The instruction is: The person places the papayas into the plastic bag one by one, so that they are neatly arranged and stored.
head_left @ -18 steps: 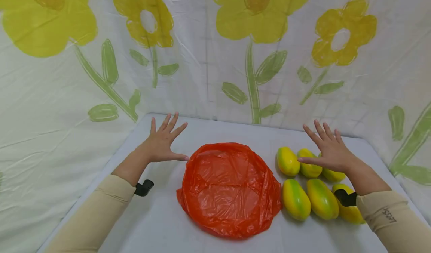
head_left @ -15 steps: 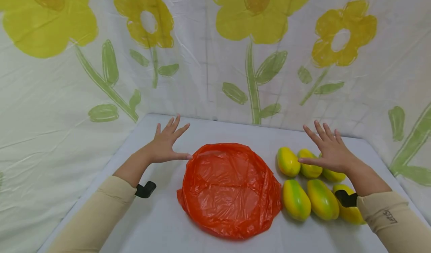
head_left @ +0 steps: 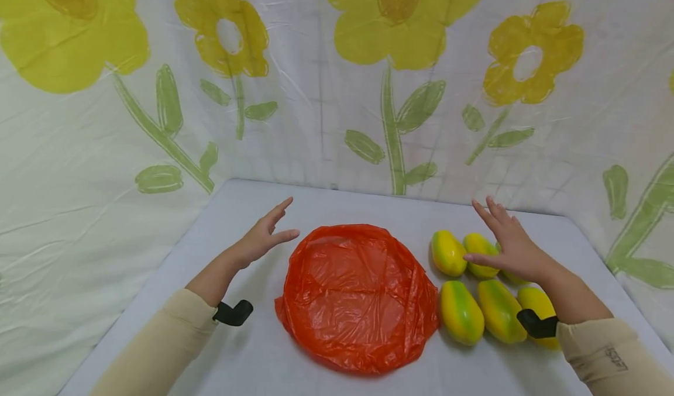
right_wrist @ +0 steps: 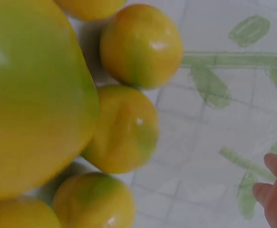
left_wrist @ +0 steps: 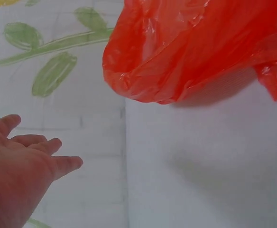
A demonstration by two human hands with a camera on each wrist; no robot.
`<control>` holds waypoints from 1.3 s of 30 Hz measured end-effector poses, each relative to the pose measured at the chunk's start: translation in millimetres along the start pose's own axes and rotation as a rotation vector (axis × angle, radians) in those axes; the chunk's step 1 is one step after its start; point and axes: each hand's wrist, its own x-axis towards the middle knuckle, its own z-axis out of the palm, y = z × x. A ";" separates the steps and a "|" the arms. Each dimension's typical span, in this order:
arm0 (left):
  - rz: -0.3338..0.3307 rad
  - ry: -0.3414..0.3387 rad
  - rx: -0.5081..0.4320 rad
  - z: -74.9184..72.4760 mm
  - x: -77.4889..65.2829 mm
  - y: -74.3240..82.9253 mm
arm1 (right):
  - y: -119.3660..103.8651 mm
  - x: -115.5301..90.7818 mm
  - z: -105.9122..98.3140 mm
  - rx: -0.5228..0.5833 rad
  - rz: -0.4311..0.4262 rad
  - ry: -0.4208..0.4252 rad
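A red plastic bag point(head_left: 358, 302) lies spread in a round shape at the middle of the table; its raised, crinkled edge point(left_wrist: 148, 90) shows in the left wrist view. Left of it my left hand point(head_left: 258, 241) hovers with fingers extended and thumb apart, holding nothing. On the other side, my right hand point(head_left: 513, 247) is held over the back of the fruit group, fingers extended and likewise holding nothing. Several smooth yellow-green oval fruits, papaya-like point(head_left: 461, 313), lie in two rows to the right of the bag. My right hand and forearm partly cover the rightmost ones.
The white tabletop point(head_left: 237, 361) reaches back to a hanging cloth point(head_left: 316, 121) painted with yellow flowers and green leaves. Black wrist mounts point(head_left: 234, 313) stick out from both sleeves. The nearest front fruit point(head_left: 500, 311) sits close to the right wrist mount.
My left hand has turned edge-on and its spread fingers have come together. The right hand has also tilted, its fingers lower and closer together. Bag and fruits stay put.
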 end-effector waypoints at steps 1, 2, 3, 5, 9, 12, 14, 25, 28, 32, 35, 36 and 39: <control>-0.003 0.001 -0.037 1.9 -0.8 -3.1 | -1.1 -1.6 2.0 0.027 -0.005 0.002; -0.006 0.001 -0.074 4.2 -1.5 -6.5 | -2.2 -3.5 4.2 0.051 -0.010 0.004; -0.012 0.003 -0.106 7.0 -2.2 -10.0 | -3.4 -5.6 6.7 0.078 -0.014 0.008; -0.031 0.014 -0.160 13.7 -3.7 -16.5 | -6.1 -10.4 12.1 0.128 -0.012 0.012; -0.101 0.040 -0.223 28.8 -7.4 -30.1 | -16.7 -22.0 23.2 0.195 0.022 0.017; -0.167 0.063 -0.241 39.6 -10.6 -39.1 | -23.7 -29.4 31.7 0.227 0.031 0.030; -0.211 0.077 -0.255 46.1 -12.9 -43.4 | -27.3 -33.7 37.4 0.241 0.024 0.043; -0.311 0.138 -0.304 71.4 -20.8 -52.4 | -40.9 -51.3 63.7 0.312 0.121 0.124; -0.302 0.147 -0.314 73.7 -23.4 -54.7 | -42.3 -56.0 69.3 0.372 0.180 0.118; -0.291 0.158 -0.331 76.1 -25.2 -56.7 | -42.6 -61.0 77.4 0.453 0.259 0.117; -0.280 0.159 -0.333 77.4 -25.9 -57.3 | -42.2 -63.9 83.9 0.483 0.301 0.128; -0.276 0.158 -0.332 77.7 -26.2 -57.2 | -41.8 -64.8 86.2 0.490 0.309 0.134; -0.268 0.150 -0.340 78.0 -26.8 -56.8 | -41.9 -67.2 92.1 0.502 0.317 0.158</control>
